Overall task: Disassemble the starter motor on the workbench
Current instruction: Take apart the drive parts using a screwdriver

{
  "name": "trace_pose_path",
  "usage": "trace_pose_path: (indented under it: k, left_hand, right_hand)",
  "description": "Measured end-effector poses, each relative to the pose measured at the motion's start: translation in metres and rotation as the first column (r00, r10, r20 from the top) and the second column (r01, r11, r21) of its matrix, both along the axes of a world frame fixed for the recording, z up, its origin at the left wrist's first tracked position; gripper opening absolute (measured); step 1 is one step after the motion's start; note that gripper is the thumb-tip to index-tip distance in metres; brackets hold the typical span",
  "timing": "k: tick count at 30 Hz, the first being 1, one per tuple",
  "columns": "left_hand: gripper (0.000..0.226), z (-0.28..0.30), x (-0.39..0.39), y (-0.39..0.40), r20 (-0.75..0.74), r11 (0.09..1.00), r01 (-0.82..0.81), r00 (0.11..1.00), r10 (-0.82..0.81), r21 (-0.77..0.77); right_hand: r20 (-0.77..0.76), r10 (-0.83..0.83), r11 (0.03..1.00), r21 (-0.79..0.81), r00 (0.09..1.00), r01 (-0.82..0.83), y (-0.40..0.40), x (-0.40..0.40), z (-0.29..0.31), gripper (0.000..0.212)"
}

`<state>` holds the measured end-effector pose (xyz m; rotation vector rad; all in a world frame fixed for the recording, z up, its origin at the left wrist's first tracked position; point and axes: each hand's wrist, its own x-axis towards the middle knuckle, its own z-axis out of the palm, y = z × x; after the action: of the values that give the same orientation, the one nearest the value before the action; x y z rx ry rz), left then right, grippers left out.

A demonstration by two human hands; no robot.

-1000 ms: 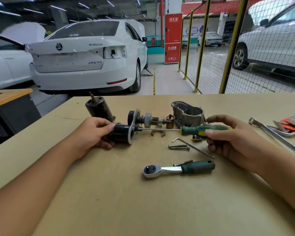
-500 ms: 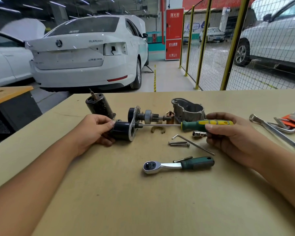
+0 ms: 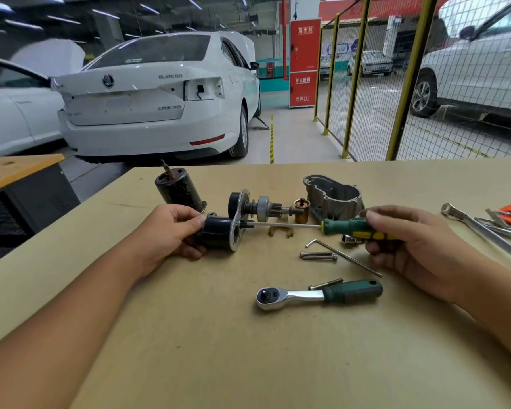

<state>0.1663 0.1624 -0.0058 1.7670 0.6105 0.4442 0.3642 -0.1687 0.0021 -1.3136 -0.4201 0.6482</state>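
The left hand (image 3: 171, 231) grips the black solenoid (image 3: 217, 233) on the bench (image 3: 219, 349), fingers curled round it. The right hand (image 3: 407, 246) holds the green-handled screwdriver (image 3: 348, 227), its tip at the solenoid's flange. Since half a second ago the shaft has levelled, little else moved.

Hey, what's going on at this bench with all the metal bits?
A person is taking a starter motor apart. The left hand holds the black solenoid with its metal plate, while the right hand holds a green screwdriver with its tip against that plate. A ratchet, bolts and the aluminium housing lie on the workbench.
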Motion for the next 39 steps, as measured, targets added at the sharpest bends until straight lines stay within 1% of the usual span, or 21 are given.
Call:
trace_pose_path:
  k: [2,4,6,8,11,12,15,16,18,21,23,25,27,28,30,31,33,34,35,37,39]
  left_hand:
    - [0.018,0.0006,0.0001,0.0001,0.004,1.0,-0.002,1.0,0.002,-0.004]
    - [0.017,0.0009,-0.0001,-0.0009,0.001,1.0,0.001,1.0,-0.001,-0.001]
    - [0.017,0.0013,-0.0004,-0.0007,0.0,1.0,0.0,1.0,0.0,0.005]
    - [0.017,0.002,-0.0005,-0.0007,0.0,1.0,-0.003,1.0,0.003,0.008]
    - [0.016,0.0034,-0.0009,-0.0019,0.001,1.0,-0.001,1.0,0.001,0.003]
    - [0.016,0.0037,-0.0005,-0.0018,0.006,1.0,-0.001,1.0,0.001,0.003]
    - [0.016,0.0036,-0.0002,-0.0022,0.008,1.0,-0.002,1.0,0.002,0.006]
    - [0.016,0.0035,-0.0006,-0.0021,0.011,1.0,-0.002,1.0,0.002,0.006]
    - [0.016,0.0035,-0.0009,-0.0016,0.012,1.0,-0.002,1.0,0.002,0.011]
    - [0.016,0.0026,-0.001,-0.0011,0.011,1.0,0.001,1.0,-0.001,0.007]
    - [0.016,0.0026,-0.0011,-0.0008,0.013,1.0,0.0,1.0,0.0,0.005]
    - [0.016,0.0027,-0.001,-0.0006,0.01,1.0,-0.001,1.0,0.001,0.008]
    - [0.016,0.0026,-0.0011,-0.0006,0.011,1.0,0.001,1.0,-0.001,0.01]
    - [0.016,0.0027,-0.0009,-0.0006,0.012,1.0,0.001,1.0,-0.001,0.011]
    - [0.016,0.0027,-0.0011,-0.001,0.012,1.0,-0.002,1.0,0.002,0.009]
    - [0.016,0.0026,-0.001,-0.0009,0.012,1.0,-0.002,1.0,0.002,0.007]
    - [0.016,0.0023,-0.0009,-0.0009,0.014,1.0,-0.002,1.0,0.002,0.005]
    - [0.015,0.0023,-0.0011,-0.0009,0.014,1.0,-0.003,1.0,0.003,0.004]
    - [0.015,0.0024,-0.0008,-0.0008,0.013,1.0,-0.004,1.0,0.004,0.004]
    - [0.015,0.0024,-0.0005,-0.0009,0.013,1.0,-0.006,1.0,0.006,0.005]
    - [0.015,0.0025,-0.0003,-0.0009,0.012,1.0,-0.007,1.0,0.007,0.007]
  right_hand:
    - [0.042,0.003,0.997,-0.072,0.999,0.0,0.0004,-0.0008,0.0018,0.034]
    - [0.069,0.008,0.996,-0.087,0.998,-0.002,-0.0007,0.0006,0.0009,0.031]
    - [0.061,0.018,1.0,-0.021,0.998,-0.017,-0.0015,0.002,-0.0002,0.025]
    - [0.036,0.011,0.999,0.034,0.999,-0.012,-0.0028,0.0032,-0.0022,0.033]
    - [0.055,0.019,0.999,0.039,0.998,-0.021,-0.0011,0.0001,-0.002,0.04]
    - [0.068,0.02,0.999,0.033,0.998,-0.022,0.0004,-0.0016,-0.001,0.038]
    - [0.094,0.006,0.998,-0.064,0.996,0.0,0.0019,-0.0038,0.0017,0.035]
    - [0.099,0.017,0.998,-0.063,0.995,-0.011,0.0009,-0.0023,0.0019,0.032]
    - [0.097,0.031,0.999,-0.018,0.995,-0.03,-0.0021,0.0023,0.0011,0.03]
    - [0.081,0.003,0.997,0.071,0.997,-0.008,-0.0031,0.0029,-0.0017,0.043]
    - [0.067,0.013,0.995,0.094,0.998,-0.019,0.0002,0.0018,-0.0021,0.038]
    - [0.043,0.019,0.998,0.052,0.999,-0.021,0.0028,-0.0021,0.0009,0.032]
    - [0.056,0.0,0.999,-0.033,0.998,0.002,0.0024,-0.0007,0.0004,0.042]
    - [0.069,-0.001,0.999,-0.045,0.998,0.004,0.002,-0.0003,0.0004,0.041]
    - [0.064,0.014,1.0,-0.009,0.998,-0.014,0.0004,0.0007,0.0008,0.028]
    - [0.057,0.023,1.0,0.016,0.998,-0.024,-0.0007,0.0018,0.0007,0.028]
    - [0.071,0.027,0.999,0.043,0.997,-0.03,-0.0024,0.0017,-0.0003,0.042]
    - [0.075,0.029,0.999,0.044,0.997,-0.033,-0.002,0.0018,-0.0013,0.044]
    - [0.079,0.034,0.999,0.038,0.996,-0.037,-0.0013,0.0004,-0.0009,0.041]
    - [0.097,0.035,0.999,-0.024,0.995,-0.033,0.0001,-0.0038,0.0028,0.03]
    - [0.129,0.041,0.991,-0.13,0.991,-0.025,-0.0002,-0.0044,0.0055,0.03]
